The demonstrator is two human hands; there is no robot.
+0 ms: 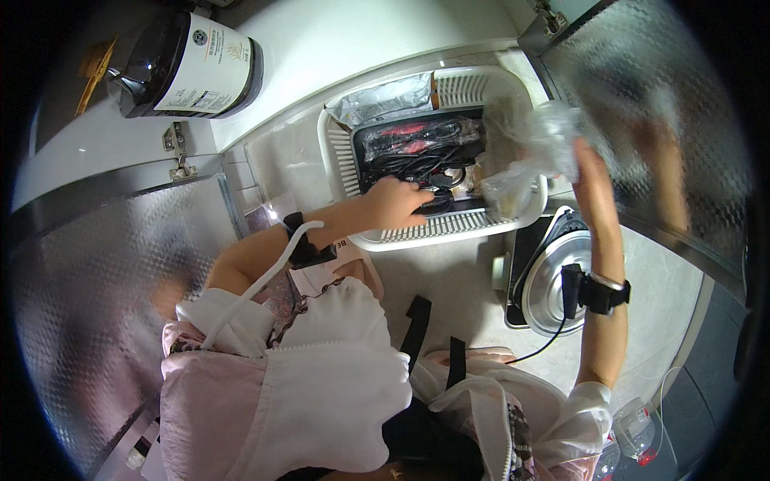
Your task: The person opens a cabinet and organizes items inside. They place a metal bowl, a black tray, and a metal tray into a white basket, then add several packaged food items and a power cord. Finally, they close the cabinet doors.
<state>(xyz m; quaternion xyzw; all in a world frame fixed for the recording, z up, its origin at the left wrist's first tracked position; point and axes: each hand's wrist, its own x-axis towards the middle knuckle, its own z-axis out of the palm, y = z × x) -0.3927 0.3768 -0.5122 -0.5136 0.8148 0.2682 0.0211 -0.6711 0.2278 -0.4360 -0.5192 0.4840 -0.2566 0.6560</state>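
My right hand (586, 165) grips a crumpled clear plastic bag (550, 141) above the right end of a white slotted plastic basket (385, 240); the bag is blurred and its contents are unclear. Over the basket's front left part is my left hand (400, 201), its fingers at coiled black cables (436, 201); whether they hold any is hard to tell. Inside the basket, a dark tray (358, 141) carries more black cables and red items in clear plastic (403, 132). A silvery packet (385, 102) lies along the basket's back left side.
A round steel lid or pan (553, 282) rests on a black appliance at the right. Textured cabinet doors stand open at left (120, 258) and right (656, 120). A large dark bottle (198, 66) is at the upper left. Clear plastic bottles (634, 430) lie at the lower right.
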